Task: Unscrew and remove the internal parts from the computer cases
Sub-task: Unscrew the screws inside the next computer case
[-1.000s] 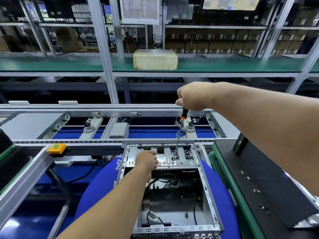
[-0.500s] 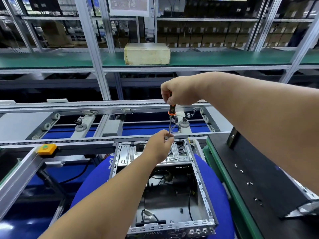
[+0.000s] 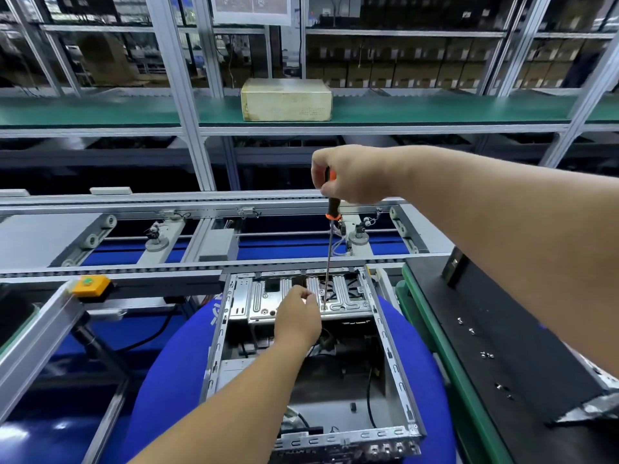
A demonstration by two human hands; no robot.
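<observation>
Bare sheet metal, the open computer case [image 3: 395,360] lies on a round blue pad [image 3: 174,380], directly below both hands. The right hand [image 3: 351,174] has its grip curled round the orange-and-black handle of a long screwdriver [image 3: 330,249], held upright; the shaft drops straight from that grip to the silver drive bracket [image 3: 338,293] at the case's far end. Just left of the tip, the left hand [image 3: 296,318] hovers over the bracket with fingers bunched together; what they pinch cannot be told. Right of the hands, loose screws [image 3: 486,355] dot a black panel [image 3: 502,329].
</observation>
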